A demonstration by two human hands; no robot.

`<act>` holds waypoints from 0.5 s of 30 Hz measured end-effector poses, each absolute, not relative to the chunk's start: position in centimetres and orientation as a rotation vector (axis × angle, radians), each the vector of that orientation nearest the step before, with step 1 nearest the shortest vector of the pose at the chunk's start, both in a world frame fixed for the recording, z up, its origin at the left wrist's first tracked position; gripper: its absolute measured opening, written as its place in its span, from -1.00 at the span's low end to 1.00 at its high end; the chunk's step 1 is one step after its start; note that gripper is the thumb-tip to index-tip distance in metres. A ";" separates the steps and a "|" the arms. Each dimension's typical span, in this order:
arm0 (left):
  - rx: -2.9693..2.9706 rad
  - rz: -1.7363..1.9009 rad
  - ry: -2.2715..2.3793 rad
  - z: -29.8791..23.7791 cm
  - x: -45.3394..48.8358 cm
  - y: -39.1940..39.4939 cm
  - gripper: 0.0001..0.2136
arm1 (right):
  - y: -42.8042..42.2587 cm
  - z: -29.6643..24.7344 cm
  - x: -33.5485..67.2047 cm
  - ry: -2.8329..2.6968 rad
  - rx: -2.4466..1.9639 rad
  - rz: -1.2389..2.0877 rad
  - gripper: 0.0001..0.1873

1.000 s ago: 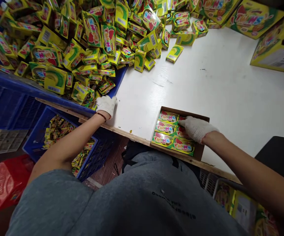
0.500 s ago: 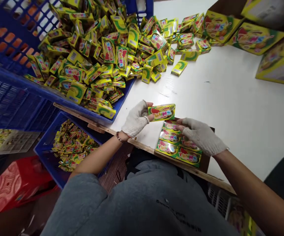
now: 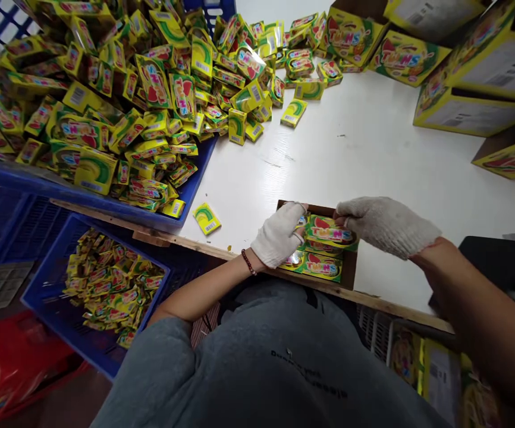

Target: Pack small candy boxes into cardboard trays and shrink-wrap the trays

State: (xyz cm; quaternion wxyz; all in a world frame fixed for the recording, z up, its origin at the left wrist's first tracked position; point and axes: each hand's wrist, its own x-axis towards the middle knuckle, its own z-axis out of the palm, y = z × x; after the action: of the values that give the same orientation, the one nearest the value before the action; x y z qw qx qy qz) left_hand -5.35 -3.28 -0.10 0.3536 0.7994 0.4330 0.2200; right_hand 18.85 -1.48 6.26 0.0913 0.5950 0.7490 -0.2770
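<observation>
Both my hands wear white fingerless gloves. A shallow open carton at the table's front edge holds rows of small yellow-green fruit-print boxes. My left hand reaches over the carton's left side, thumb and fingers closed around the end of a small box, mostly hidden by the hand. At the carton's right side, my right hand pinches the right end of another small box, which sits slightly raised and tilted above the row. A loose small box lies on the table, left of my left hand.
A blue crate heaped with small boxes stands at the left, its pile spilling onto the white table. Larger yellow cartons stand at the back right. Below the table edge are another blue crate and a red stool.
My left hand has moved right and down from beside the carton with its small box. My right hand now grips a box end. One small box has dropped from the crate's edge onto the table.
</observation>
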 end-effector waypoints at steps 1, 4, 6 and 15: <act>2.203 0.461 1.101 -0.1 -5.0 -3.5 -0.65 | -1.4 6.3 18.6 2.139 1.728 -0.729 -0.68; 2.505 0.096 0.932 0.1 -4.3 -4.5 -0.74 | -1.1 5.9 17.5 2.070 1.588 -0.553 -0.62; 2.618 -0.059 0.833 0.1 -4.1 -5.3 -0.76 | -0.9 5.5 16.7 2.077 1.556 -0.503 -0.59; 2.714 -0.314 0.630 -0.3 -3.8 -5.9 -0.75 | -2.1 4.4 16.2 2.150 1.536 -0.208 -0.56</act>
State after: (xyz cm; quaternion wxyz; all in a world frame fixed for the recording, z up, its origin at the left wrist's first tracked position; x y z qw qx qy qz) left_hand -3.84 -5.94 -0.28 0.1681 0.9542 0.2215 -0.1104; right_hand 16.18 -2.13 4.42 0.2432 0.5621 0.7868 -0.0761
